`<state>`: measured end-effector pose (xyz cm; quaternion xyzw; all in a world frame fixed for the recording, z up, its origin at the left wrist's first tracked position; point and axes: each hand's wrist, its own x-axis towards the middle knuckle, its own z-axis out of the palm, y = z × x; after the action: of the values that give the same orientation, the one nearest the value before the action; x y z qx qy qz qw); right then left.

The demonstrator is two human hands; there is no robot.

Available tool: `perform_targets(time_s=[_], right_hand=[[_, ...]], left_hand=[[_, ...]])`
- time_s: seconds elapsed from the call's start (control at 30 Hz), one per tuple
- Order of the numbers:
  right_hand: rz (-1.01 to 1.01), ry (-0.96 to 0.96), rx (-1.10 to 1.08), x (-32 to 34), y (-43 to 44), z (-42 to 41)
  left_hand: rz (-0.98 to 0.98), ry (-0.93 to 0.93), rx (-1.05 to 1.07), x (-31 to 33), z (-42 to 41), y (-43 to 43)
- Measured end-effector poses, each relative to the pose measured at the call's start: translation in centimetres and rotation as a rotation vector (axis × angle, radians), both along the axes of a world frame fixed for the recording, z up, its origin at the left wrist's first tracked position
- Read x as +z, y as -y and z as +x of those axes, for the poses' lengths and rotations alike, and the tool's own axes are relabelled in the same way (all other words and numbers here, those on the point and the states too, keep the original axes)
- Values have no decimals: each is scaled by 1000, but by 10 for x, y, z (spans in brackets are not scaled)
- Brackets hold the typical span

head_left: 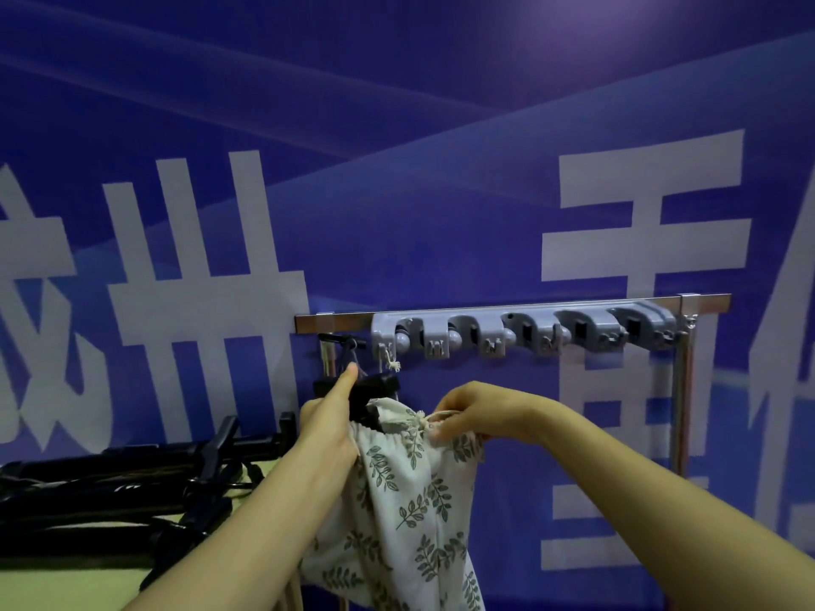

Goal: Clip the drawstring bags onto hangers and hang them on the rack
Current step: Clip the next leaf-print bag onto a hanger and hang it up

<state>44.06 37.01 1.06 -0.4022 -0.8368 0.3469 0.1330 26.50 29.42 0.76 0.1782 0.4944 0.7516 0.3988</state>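
A white drawstring bag [410, 513] printed with green leaves hangs in front of me, below the rack. Its gathered top is caught in a clip of a black hanger [372, 392]. My left hand [330, 421] grips that hanger and the bag's top left edge, with the thumb pointing up. My right hand [474, 410] pinches the bag's top right corner and its cream drawstring [434, 418]. The hanger's hook is up at the left end of the rack bar [335, 321]. A grey holder strip [525, 330] with several clamps is fixed along the bar.
A pile of black clip hangers [119, 487] lies on a pale tabletop [70, 588] at the lower left. The rack's right metal post [681, 390] runs down beside a blue wall banner with large white characters. A short cream cord [392, 363] dangles from the strip's first hook.
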Motion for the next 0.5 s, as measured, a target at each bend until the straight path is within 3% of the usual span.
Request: perform_targets(time_s=[0.1, 0.27, 0.43, 0.5], right_hand=[[100, -44, -54, 4, 3, -2], [71, -154, -170, 12, 13, -1], [521, -48, -325, 16, 30, -1], [673, -92, -425, 18, 34, 2]], left_hand=[[5, -24, -7, 7, 2, 10], [-8, -69, -29, 11, 0, 24], [4, -94, -57, 16, 10, 37], [16, -104, -64, 17, 16, 41]])
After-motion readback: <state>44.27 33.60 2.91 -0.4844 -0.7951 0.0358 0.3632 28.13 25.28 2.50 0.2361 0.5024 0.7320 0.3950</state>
